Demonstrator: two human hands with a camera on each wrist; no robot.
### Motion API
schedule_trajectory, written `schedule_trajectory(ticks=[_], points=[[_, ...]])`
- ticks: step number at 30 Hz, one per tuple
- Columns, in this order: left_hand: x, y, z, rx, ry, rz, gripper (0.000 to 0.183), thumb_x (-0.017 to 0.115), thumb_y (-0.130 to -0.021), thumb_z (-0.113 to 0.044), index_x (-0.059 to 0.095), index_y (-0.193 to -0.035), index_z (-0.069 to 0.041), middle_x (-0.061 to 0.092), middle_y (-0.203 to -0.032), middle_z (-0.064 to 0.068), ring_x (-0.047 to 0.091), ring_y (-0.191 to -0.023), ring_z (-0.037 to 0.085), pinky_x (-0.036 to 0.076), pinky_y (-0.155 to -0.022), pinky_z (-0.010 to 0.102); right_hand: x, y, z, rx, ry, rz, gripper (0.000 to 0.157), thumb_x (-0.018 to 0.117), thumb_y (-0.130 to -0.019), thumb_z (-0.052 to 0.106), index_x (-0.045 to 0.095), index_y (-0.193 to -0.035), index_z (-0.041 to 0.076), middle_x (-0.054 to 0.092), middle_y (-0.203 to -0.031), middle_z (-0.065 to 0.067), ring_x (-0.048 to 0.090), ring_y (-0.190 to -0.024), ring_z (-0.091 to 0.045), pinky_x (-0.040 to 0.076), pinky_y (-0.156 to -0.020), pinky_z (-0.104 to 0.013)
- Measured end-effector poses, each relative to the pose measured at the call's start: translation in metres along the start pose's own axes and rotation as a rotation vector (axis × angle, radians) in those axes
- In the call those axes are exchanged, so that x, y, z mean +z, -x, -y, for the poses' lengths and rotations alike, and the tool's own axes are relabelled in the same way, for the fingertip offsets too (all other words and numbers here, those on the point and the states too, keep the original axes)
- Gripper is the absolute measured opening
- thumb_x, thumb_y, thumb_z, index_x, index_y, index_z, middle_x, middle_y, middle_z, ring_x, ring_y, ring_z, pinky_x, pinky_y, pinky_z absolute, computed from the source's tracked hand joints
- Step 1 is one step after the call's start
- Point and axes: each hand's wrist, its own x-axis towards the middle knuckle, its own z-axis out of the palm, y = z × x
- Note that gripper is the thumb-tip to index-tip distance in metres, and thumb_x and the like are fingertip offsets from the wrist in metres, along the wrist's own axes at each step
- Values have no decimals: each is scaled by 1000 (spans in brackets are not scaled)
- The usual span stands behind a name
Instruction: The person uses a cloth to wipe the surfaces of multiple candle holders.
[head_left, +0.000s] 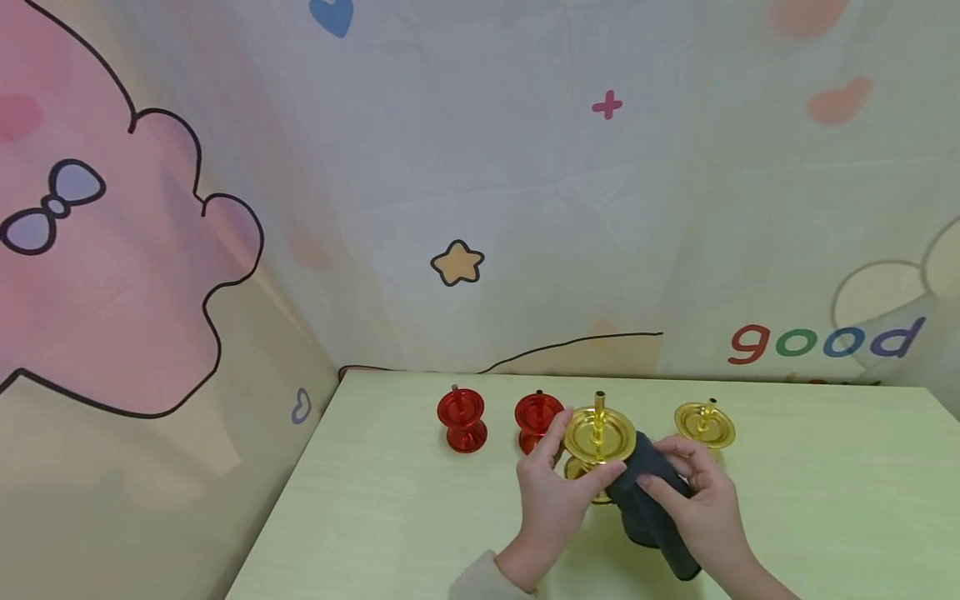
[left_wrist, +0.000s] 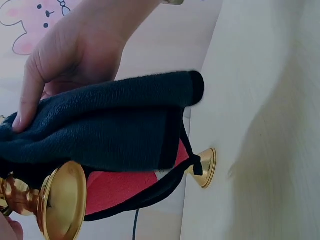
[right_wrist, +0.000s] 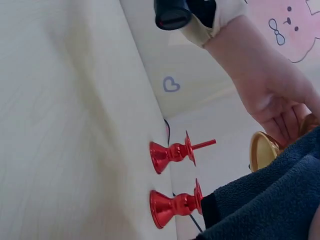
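Presently, left hand [head_left: 553, 490] is gripping gold candlestick [head_left: 609, 442]; right hand [head_left: 707, 507], pinching dark cloth [head_left: 643, 493], is probably needing light, even pressure.

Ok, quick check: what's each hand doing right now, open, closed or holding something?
Left hand: holding the gold candlestick, raised off the table.
Right hand: holding the dark blue cloth.

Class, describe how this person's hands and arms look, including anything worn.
The left hand is ungloved, below a pale cream sleeve with a black device beside it. The right hand is ungloved too; no sleeve shows there in the head view.
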Motion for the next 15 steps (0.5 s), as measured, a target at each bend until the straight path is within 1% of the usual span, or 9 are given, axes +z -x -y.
schedule_trajectory(ticks=[4, 7, 11, 13, 15], points=[[3, 1, 2, -9, 16, -49, 67, 79, -64, -25, 52, -122, -4, 60, -115, 9, 59, -102, 15, 48, -86, 28, 10, 5, -2, -81, 64, -49, 35, 62, -69, -16, 50, -99, -5, 63, -92, 21, 60, -83, 6, 49, -67, -11], [5, 2, 3, -22, 28, -73, 66, 79, -63, -25, 53, -121, -4, 60, -114, 9, 59, -101, 15, 48, -85, 28, 16, 6, -3, -162, 73, -62, 37, 63, -66, -19, 53, -98, -6, 61, -100, 19, 59, -87, 5, 47, -69, -9], [7, 4, 4, -39, 54, -81, 66, 79, -64, -25, 53, -121, -5, 60, -115, 9, 59, -102, 15, 48, -86, 29, 20, 7, -7, -274, 70, -77, 39, 63, -62, -22, 55, -97, -6, 60, -107, 15, 57, -93, 4, 45, -73, -7], [8, 5, 4, -43, 69, -77, 65, 79, -64, -23, 53, -121, -5, 60, -115, 9, 59, -102, 15, 48, -86, 30, 21, 7, -8, -285, 79, -96, 39, 64, -62, -23, 56, -96, -6, 60, -106, 16, 56, -92, 4, 44, -72, -7], [7, 5, 3, -49, 89, -58, 64, 78, -64, -22, 53, -121, -5, 60, -115, 8, 59, -102, 15, 48, -86, 29, 20, 6, -9, -257, 111, -117, 37, 65, -62, -21, 57, -95, -5, 60, -102, 20, 57, -89, 6, 44, -71, -6]])
